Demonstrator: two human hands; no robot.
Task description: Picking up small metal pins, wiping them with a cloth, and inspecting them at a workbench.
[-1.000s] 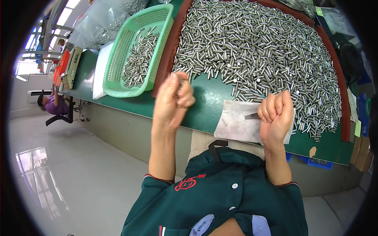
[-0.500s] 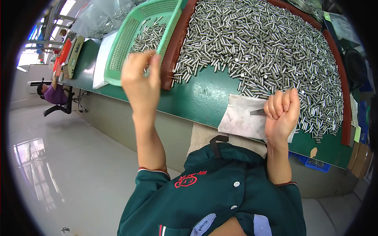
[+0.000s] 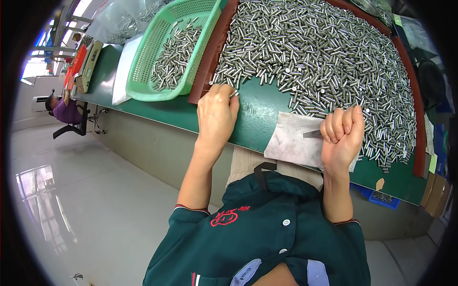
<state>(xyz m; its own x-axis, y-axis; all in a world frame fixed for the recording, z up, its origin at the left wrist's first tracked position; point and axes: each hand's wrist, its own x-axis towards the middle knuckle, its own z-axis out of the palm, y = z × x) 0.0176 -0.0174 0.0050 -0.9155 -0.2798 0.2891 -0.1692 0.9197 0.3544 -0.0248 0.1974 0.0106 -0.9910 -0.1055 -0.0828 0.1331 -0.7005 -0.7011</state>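
Well to the left of the left hand, a seated person in purple (image 3: 67,112) is seen past the far end of the green tabletop (image 3: 255,126). Nearer, clear plastic bags (image 3: 117,24) are placed beyond a white sheet (image 3: 123,78), by which the green perforated basket (image 3: 152,97) is flanked. Metal pins are heaped inside the basket, and its near right corner is separated from the left hand (image 3: 217,112) by a narrow gap and the end of a dark red strip (image 3: 210,62). The left hand is held palm down with fingers curled, a metal pin (image 3: 234,94) being pinched at the thumb; the tabletop's front edge is crossed under its wrist. Beyond its fingertips the large pile of metal pins (image 3: 310,52) is spread, bounded on both sides by red strips. To its right, room for sideways movement is given by a stretch of exposed tabletop, ended by a stained white cloth (image 3: 288,140). Over the cloth's right part, the right hand (image 3: 341,136) is closed around a flat metal strip (image 3: 312,134), whose end is pointed leftward. Beyond the right hand, pins are crowded up to the right-hand red strip (image 3: 417,114); below the front edge, a blue bin (image 3: 384,199) is seen.
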